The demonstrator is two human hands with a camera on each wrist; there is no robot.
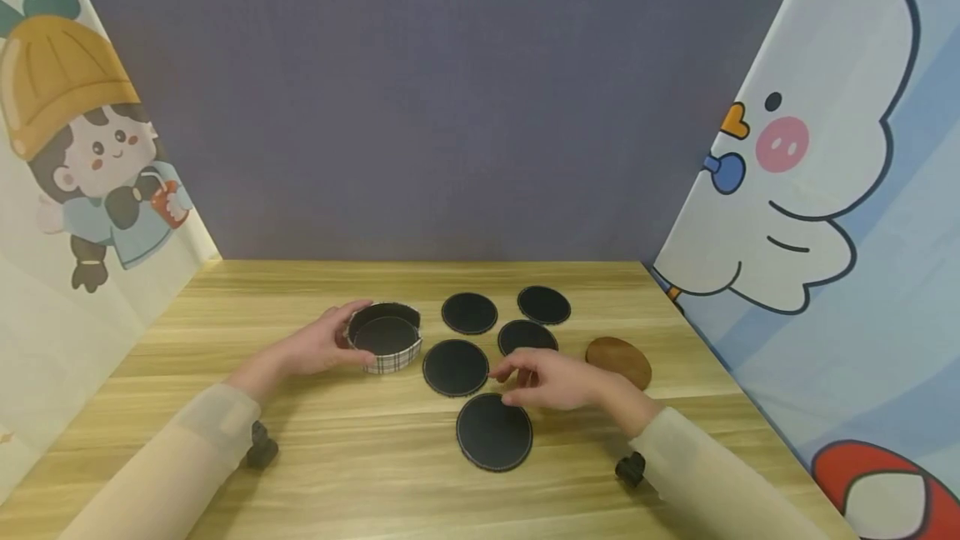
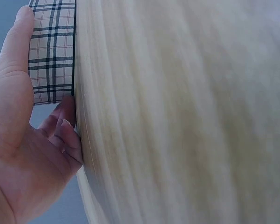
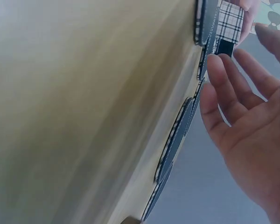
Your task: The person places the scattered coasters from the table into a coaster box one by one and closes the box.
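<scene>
Nearest, one black disc [image 1: 494, 432] lies flat on the bench [image 1: 360, 457], just left of and nearer than the loosely spread right grip [image 1: 551, 379]. Farther left, the upright plaid-walled holder [image 1: 392, 362] is held between thumb and fingers of the left grip [image 1: 322, 344]. Four more discs [image 1: 456, 367] lie right of the holder; a brown oval [image 1: 626, 357], far right.

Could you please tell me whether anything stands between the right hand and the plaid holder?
Yes, one black coaster lies between the right hand and the holder. It is flat on the table, so it probably would not block a hand passing above.
</scene>
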